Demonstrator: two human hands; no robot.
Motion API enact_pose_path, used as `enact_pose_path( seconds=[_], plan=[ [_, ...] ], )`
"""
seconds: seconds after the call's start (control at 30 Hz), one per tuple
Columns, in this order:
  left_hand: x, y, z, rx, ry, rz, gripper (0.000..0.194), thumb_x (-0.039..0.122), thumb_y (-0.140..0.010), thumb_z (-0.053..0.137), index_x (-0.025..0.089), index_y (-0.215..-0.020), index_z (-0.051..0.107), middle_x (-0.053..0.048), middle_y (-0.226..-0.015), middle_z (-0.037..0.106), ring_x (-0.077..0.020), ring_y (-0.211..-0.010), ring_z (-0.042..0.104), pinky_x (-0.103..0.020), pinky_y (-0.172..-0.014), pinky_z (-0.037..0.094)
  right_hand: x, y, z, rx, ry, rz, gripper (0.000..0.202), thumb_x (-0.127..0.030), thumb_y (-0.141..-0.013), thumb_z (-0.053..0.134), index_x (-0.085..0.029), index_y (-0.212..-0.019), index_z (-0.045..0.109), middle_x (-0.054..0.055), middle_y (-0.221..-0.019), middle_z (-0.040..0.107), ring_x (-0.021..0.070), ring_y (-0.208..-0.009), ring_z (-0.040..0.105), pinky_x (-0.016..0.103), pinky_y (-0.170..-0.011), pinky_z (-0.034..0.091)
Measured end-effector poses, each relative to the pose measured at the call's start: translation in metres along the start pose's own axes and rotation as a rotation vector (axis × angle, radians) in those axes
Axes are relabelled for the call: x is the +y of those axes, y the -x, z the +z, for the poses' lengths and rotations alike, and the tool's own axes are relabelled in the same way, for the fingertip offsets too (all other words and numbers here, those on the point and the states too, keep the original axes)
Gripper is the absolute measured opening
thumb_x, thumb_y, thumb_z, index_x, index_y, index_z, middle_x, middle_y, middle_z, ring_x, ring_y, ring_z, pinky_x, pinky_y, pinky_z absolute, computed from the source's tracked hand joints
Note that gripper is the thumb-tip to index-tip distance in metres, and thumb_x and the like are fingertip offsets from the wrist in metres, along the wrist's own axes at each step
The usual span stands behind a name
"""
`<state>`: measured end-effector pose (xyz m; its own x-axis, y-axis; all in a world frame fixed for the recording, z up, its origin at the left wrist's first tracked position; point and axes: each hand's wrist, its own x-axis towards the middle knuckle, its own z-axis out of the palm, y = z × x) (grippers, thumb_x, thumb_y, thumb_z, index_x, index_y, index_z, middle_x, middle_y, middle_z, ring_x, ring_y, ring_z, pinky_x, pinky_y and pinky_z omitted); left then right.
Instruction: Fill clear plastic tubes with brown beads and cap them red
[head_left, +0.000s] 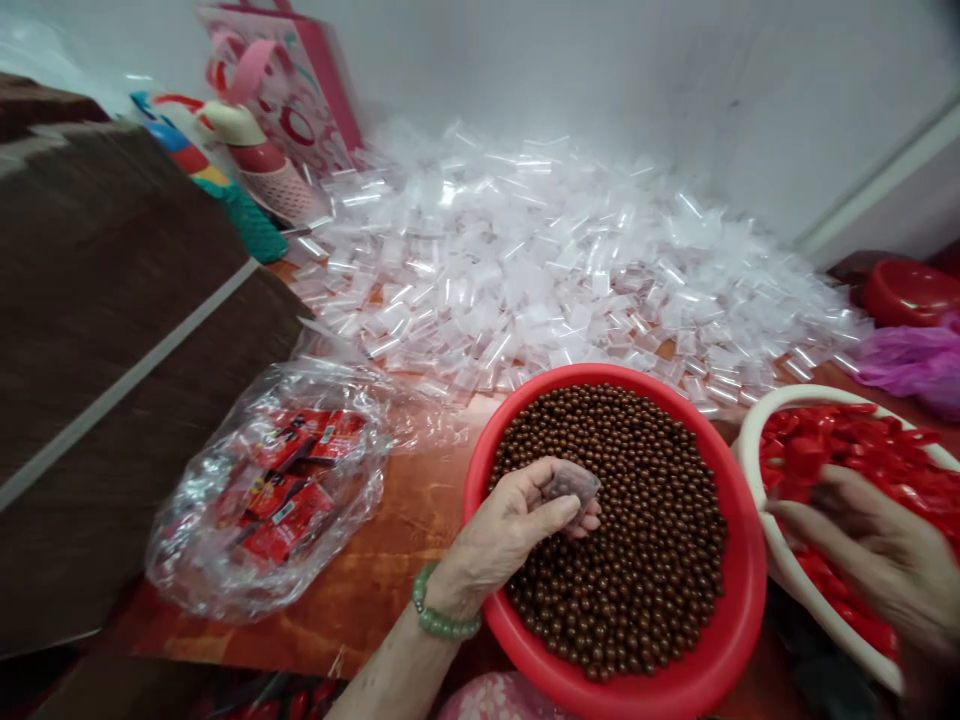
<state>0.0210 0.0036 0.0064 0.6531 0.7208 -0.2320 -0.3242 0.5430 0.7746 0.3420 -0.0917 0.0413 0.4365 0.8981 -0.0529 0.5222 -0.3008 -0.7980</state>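
My left hand [529, 515], with a green bead bracelet at its wrist, is closed on a small clear plastic container [574, 486]. It hovers over a red basin [742, 640] filled with small round brown balls [637, 590]. At the right, my right hand [877, 545] reaches over a white basin [754, 455] of glossy red plastic pieces [877, 435]. Thumb and fingers there pinch one red plastic piece [804, 462], somewhat blurred, so its exact shape is unclear.
Many clear plastic containers [525, 270] are heaped along the wall. A clear bag [187, 545] of red packets [289, 525] lies left, beside a large brown block [127, 330]. Bottles [251, 150] and a pink gift bag [322, 90] stand behind; a purple bag [911, 360] lies right.
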Motion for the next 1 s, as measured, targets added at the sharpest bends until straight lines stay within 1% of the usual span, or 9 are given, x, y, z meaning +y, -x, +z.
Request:
enact_pose_path(
  seconds=[0.1, 0.17, 0.23, 0.37, 0.5, 0.6, 0.77, 0.87, 1.0],
  plan=[
    [0.001, 0.002, 0.003, 0.006, -0.075, -0.012, 0.028, 0.034, -0.083, 0.074, 0.015, -0.102, 0.067, -0.004, -0.09, 0.068, -0.0133, -0.08, 0.066, -0.026, -0.077, 0.051, -0.042, -0.004, 0.048, -0.479, -0.004, -0.135, 0.039, -0.048, -0.088, 0.062, -0.021, -0.116, 0.063, 0.005, -0.091, 0.068, 0.0171, -0.072, 0.064, 0.025, -0.062, 0.056],
    [0.001, 0.004, 0.004, 0.035, -0.125, 0.002, 0.029, 0.035, -0.083, 0.074, 0.014, -0.103, 0.067, -0.005, -0.093, 0.068, -0.014, -0.082, 0.066, -0.025, -0.077, 0.051, -0.06, -0.011, 0.07, -0.669, 0.002, -0.213, 0.034, -0.044, -0.096, 0.052, -0.021, -0.119, 0.063, 0.005, -0.098, 0.068, 0.0153, -0.075, 0.064, 0.024, -0.065, 0.055],
    [0.0, 0.006, 0.004, 0.082, -0.134, 0.024, 0.03, 0.035, -0.083, 0.074, 0.014, -0.104, 0.067, -0.006, -0.093, 0.069, -0.014, -0.082, 0.066, -0.024, -0.076, 0.05, -0.069, -0.017, 0.084, -0.757, 0.016, -0.294, 0.031, -0.04, -0.1, 0.045, -0.022, -0.119, 0.063, 0.003, -0.098, 0.068, 0.0138, -0.076, 0.063, 0.023, -0.069, 0.054],
    [0.0, 0.007, 0.003, 0.185, -0.083, 0.053, 0.029, 0.033, -0.079, 0.077, 0.015, -0.098, 0.065, -0.004, -0.085, 0.07, -0.0116, -0.075, 0.063, -0.022, -0.069, 0.048, -0.072, -0.022, 0.095, -0.784, 0.085, -0.451, 0.025, -0.034, -0.1, 0.046, -0.024, -0.112, 0.066, 0.003, -0.103, 0.07, 0.0165, -0.093, 0.066, 0.027, -0.086, 0.052],
    [0.002, 0.004, 0.002, 0.269, -0.132, 0.052, 0.027, 0.032, -0.074, 0.081, 0.015, -0.088, 0.064, -0.001, -0.088, 0.067, -0.008, -0.068, 0.056, -0.02, -0.065, 0.045, -0.073, -0.019, 0.099, -0.807, 0.122, -0.518, 0.021, -0.03, -0.099, 0.049, -0.025, -0.111, 0.066, 0.003, -0.103, 0.07, 0.0169, -0.095, 0.066, 0.028, -0.087, 0.051],
    [0.001, 0.003, 0.0, 0.298, -0.163, 0.049, 0.026, 0.03, -0.075, 0.08, 0.014, -0.086, 0.062, 0.0, -0.083, 0.066, -0.0081, -0.068, 0.056, -0.02, -0.065, 0.046, -0.075, -0.018, 0.099, -0.806, 0.073, -0.495, 0.021, -0.03, -0.099, 0.051, -0.024, -0.112, 0.066, 0.003, -0.1, 0.071, 0.0142, -0.082, 0.067, 0.026, -0.078, 0.053],
    [-0.001, 0.001, -0.003, 0.284, -0.039, 0.047, 0.03, 0.029, -0.072, 0.082, 0.014, -0.088, 0.061, -0.001, -0.082, 0.065, -0.0088, -0.068, 0.058, -0.02, -0.065, 0.05, -0.076, -0.013, 0.097, -0.895, -0.191, -0.312, 0.022, -0.033, -0.097, 0.056, -0.021, -0.114, 0.063, -0.002, -0.079, 0.067, 0.0081, -0.056, 0.062, 0.018, -0.057, 0.052],
    [0.001, 0.001, -0.002, 0.26, 0.062, 0.028, 0.033, 0.03, -0.069, 0.084, 0.013, -0.087, 0.063, -0.001, -0.081, 0.064, -0.0089, -0.066, 0.059, -0.02, -0.061, 0.052, -0.072, -0.01, 0.102, -0.786, -0.327, -0.298, 0.013, -0.032, -0.096, 0.057, -0.022, -0.105, 0.059, -0.002, -0.078, 0.068, 0.0099, -0.06, 0.067, 0.019, -0.057, 0.055],
    [0.004, 0.001, 0.0, 0.239, 0.113, -0.006, 0.032, 0.03, -0.066, 0.086, 0.012, -0.083, 0.065, 0.0, -0.075, 0.061, -0.0086, -0.062, 0.058, -0.019, -0.058, 0.051, -0.066, -0.006, 0.115, -0.459, -0.223, -0.628, 0.017, -0.022, -0.093, 0.063, -0.026, -0.109, 0.061, 0.004, -0.103, 0.076, 0.0159, -0.089, 0.074, 0.026, -0.079, 0.059]
  ],
)
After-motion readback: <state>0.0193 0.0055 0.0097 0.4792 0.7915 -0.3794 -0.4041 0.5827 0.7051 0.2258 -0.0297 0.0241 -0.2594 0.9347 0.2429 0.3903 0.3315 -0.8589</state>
